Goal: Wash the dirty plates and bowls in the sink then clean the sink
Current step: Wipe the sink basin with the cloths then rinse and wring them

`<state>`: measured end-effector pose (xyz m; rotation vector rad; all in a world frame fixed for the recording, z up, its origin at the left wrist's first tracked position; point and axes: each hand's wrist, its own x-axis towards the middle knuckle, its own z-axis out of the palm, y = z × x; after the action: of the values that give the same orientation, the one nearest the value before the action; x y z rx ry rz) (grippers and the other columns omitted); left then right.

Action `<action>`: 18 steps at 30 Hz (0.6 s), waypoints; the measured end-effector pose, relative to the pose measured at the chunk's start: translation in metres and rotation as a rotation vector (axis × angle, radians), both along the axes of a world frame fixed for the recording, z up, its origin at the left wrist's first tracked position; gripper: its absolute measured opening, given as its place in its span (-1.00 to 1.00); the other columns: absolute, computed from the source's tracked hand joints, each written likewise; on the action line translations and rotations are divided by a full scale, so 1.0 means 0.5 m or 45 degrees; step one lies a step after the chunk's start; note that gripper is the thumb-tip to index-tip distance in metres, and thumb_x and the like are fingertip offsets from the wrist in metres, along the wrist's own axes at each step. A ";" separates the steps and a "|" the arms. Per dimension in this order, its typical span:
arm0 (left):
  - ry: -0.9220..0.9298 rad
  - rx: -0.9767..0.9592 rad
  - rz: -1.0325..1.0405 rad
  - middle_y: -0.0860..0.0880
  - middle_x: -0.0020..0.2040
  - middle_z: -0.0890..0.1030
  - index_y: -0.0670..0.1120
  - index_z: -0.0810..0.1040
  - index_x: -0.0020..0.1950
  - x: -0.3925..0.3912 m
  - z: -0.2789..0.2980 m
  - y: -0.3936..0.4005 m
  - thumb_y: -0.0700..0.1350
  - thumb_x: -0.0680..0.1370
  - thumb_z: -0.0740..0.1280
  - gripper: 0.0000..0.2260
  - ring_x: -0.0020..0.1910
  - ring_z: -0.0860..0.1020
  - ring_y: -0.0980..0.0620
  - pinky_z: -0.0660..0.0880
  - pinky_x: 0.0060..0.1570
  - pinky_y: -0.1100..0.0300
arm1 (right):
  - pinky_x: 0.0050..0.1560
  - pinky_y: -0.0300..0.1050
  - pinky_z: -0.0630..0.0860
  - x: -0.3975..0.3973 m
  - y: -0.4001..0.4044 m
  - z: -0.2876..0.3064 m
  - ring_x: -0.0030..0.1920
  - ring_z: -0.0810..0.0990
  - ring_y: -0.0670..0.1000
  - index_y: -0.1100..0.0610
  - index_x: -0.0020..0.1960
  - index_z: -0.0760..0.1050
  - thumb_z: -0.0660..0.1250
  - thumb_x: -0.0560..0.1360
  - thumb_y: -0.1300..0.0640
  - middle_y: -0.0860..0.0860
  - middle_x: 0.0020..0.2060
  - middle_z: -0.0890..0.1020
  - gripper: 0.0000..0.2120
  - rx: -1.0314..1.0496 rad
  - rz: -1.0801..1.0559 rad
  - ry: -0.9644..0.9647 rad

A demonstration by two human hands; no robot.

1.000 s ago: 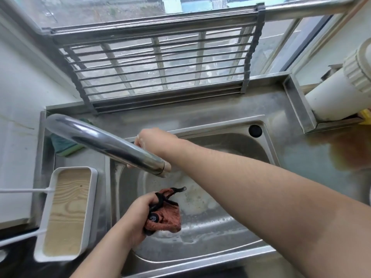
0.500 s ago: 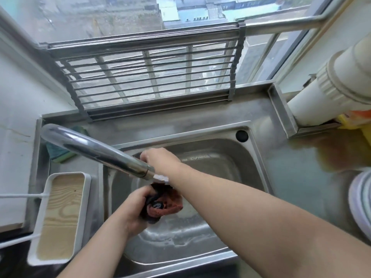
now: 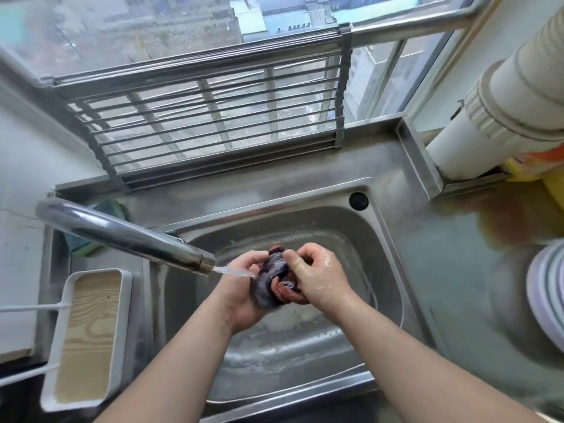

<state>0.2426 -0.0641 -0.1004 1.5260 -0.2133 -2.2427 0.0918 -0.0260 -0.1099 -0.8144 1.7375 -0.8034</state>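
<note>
Over the steel sink (image 3: 387, 270) both hands hold a bunched wet cloth (image 3: 276, 283), reddish brown and dark. My left hand (image 3: 241, 288) grips it from the left and below. My right hand (image 3: 317, 276) grips it from the right, fingers curled over the top. Water runs from the chrome faucet (image 3: 128, 236) spout onto the cloth and my left hand. The sink bottom looks wet and soapy. A stack of white plates (image 3: 546, 294) sits at the right edge on the counter.
A white tray with a wooden bottom (image 3: 88, 337) hangs left of the sink. A green sponge (image 3: 79, 244) lies behind the faucet. A metal roll-up rack (image 3: 213, 123) leans against the window. A white pipe (image 3: 488, 117) stands at the back right. The counter (image 3: 457, 239) is wet and stained.
My right hand came off the faucet end and down onto the cloth, joining my left hand. Water now flows from the spout. The camera tilted, bringing the plates into view.
</note>
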 end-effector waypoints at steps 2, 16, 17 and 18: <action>-0.101 -0.096 -0.012 -0.20 0.06 0.71 -0.19 0.65 0.23 -0.021 -0.013 -0.002 -0.09 0.65 0.28 -0.73 -0.12 0.66 -0.13 0.53 -0.11 0.04 | -0.23 -0.04 0.56 -0.030 0.007 0.002 -0.31 0.53 -0.09 0.03 -0.24 0.52 0.42 0.56 -0.15 -0.13 -0.40 0.58 -0.68 -0.050 -0.072 -0.036; -0.499 0.002 0.268 -0.11 -0.20 0.68 -0.01 0.60 0.12 0.098 -0.073 0.049 -0.14 0.56 0.41 -0.85 -0.34 0.60 -0.07 0.50 -0.37 0.18 | -0.28 -0.14 0.55 0.116 -0.050 0.087 -0.39 0.54 -0.01 0.13 -0.05 0.46 0.19 0.74 -0.03 0.15 -0.24 0.51 -0.71 0.275 0.127 -0.690; -0.526 -0.001 0.270 -0.08 -0.22 0.69 0.01 0.62 0.08 0.102 -0.061 0.052 -0.12 0.58 0.39 -0.90 -0.32 0.62 -0.04 0.53 -0.30 0.17 | -0.35 -0.19 0.51 0.133 -0.064 0.088 -0.46 0.51 -0.06 0.12 -0.07 0.44 0.21 0.73 -0.04 0.08 -0.30 0.51 -0.71 0.250 0.142 -0.633; -0.562 -0.042 0.282 -0.04 -0.23 0.68 0.02 0.61 0.02 0.111 -0.052 0.054 -0.09 0.59 0.37 -0.95 -0.29 0.61 -0.01 0.51 -0.23 0.16 | -0.39 -0.18 0.48 0.148 -0.080 0.099 -0.49 0.50 -0.07 0.12 -0.09 0.43 0.24 0.70 -0.09 0.07 -0.34 0.53 -0.69 0.210 0.177 -0.549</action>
<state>0.2982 -0.0373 -0.1265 1.9087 -0.1955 -1.7065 0.1657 -0.0661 -0.0605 -0.5914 1.3283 -0.6735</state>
